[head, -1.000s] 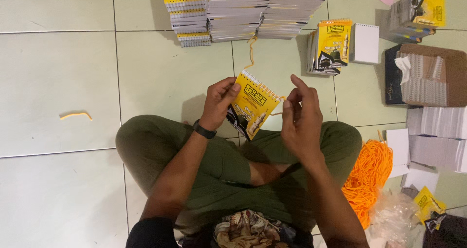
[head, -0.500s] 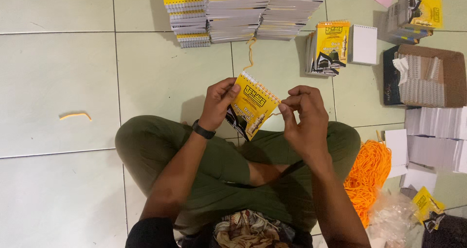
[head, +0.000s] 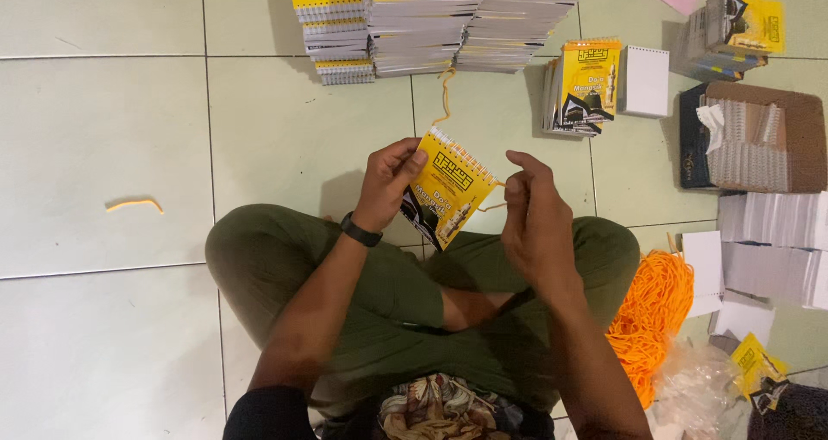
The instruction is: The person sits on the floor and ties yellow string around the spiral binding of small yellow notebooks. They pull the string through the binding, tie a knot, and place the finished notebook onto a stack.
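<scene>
My left hand grips a small yellow spiral-bound booklet by its left edge, held tilted above my crossed legs. Beside the booklet's right corner, my right hand pinches a thin orange string that runs to the spiral binding. A black watch sits on my left wrist.
Tall stacks of the same booklets stand on the tiled floor ahead. More booklets, a white pad and a brown box of spiral wires lie to the right. A heap of orange strings lies by my right knee. One loose string lies left.
My right hand has drawn slightly away to the right of the booklet, pulling the orange string out. The left hand and booklet stay almost still.
</scene>
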